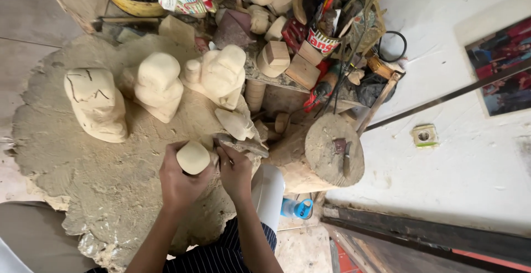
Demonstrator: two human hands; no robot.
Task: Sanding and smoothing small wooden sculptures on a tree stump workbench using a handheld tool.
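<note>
Left hand (180, 182): forearm comes up from bottom centre, wrist straight, fingers curled tight around a pale rounded wood block (193, 157). The block's smooth end pokes up out of the fist; thumb side faces the other hand. The block sits at the near edge of the counter (83, 157), a rough slab caked in sawdust.

Right hand (235, 171): forearm runs in parallel just beside the left, wrist bent slightly inward. Fingers closed on the handle of a carving blade (243, 144), whose dark flat head angles off to the right, over the slab's edge. Blade's near end sits right at the block; exact contact point is hidden by the fingers. The two hands touch or nearly touch at the knuckles.

Around them:
- Three rough-cut pale figures stand farther back on the counter: a figure with pencil marks (97, 104) at left, a plain figure (157, 85) in the middle, a blocky figure (218, 74) to the right. All well apart from the hands.
- A pale wood offcut (235, 124) lies just beyond the blade.
- A log stump (326, 151) stands to the right with a small knife (347, 159) lying on its top.
- A blue bottle (296, 208) lies on the floor below the stump.
- Far side: a heap of wood blanks and a tin can (322, 42) full of tools.
- Striped fabric (221, 253) under the forearms at bottom edge.
</note>
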